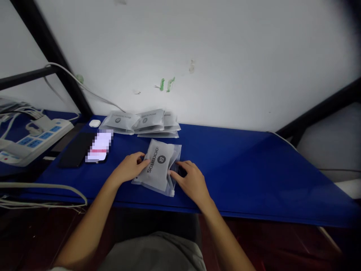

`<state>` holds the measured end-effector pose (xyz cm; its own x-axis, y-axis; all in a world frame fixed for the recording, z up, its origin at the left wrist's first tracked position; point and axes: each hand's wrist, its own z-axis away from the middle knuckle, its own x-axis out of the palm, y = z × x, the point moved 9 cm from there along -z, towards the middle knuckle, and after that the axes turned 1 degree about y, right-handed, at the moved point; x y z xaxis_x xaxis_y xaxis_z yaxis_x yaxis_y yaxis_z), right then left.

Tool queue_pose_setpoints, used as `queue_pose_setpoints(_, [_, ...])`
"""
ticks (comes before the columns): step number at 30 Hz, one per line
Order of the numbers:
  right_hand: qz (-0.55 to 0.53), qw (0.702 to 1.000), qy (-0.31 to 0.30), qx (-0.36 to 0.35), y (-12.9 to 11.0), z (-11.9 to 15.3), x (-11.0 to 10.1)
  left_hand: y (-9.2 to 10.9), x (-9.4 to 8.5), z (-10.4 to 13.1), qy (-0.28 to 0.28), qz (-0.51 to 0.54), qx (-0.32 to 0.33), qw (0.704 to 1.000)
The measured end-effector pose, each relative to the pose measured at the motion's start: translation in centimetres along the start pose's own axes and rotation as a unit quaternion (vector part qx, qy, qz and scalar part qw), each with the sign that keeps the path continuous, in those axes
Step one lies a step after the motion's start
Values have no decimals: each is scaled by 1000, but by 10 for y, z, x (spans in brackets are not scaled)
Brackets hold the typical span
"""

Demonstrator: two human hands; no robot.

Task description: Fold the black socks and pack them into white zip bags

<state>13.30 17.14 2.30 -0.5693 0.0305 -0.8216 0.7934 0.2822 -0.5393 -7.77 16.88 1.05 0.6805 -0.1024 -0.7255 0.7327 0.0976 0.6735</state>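
Note:
A frosted zip bag [158, 167] printed with dark lettering and a round logo lies in front of me, with a pale flat content showing through. My left hand [131, 167] grips its left edge, thumb on top and fingers curled, partly hidden. At the opposite edge, my right hand [191, 178] pinches the bag's mouth side between thumb and fingers, and the film there is bunched. A small white zip slider [172, 193] sits at the bag's near right corner.
Similar filled zip bags [149, 119] lie overlapping against the wall. Left of me are a dark phone [77, 149], a lit phone [100, 145], a white case [94, 123] and a power strip [39, 141] with cables. The blue table [254, 173] extends right.

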Motion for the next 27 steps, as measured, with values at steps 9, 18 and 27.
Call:
queue_pose_setpoints(9, [32, 997, -64, -9, 0, -28, 4, -2, -10, -46, 52, 77, -48, 995])
queue_pose_setpoints(18, [1, 998, -66, -11, -8, -34, 10, -6, -13, -65, 135, 152, -26, 979])
queue_pose_setpoints(27, [-155, 987, -42, -10, -10, -35, 7, 5, -22, -41, 189, 192, 22, 963])
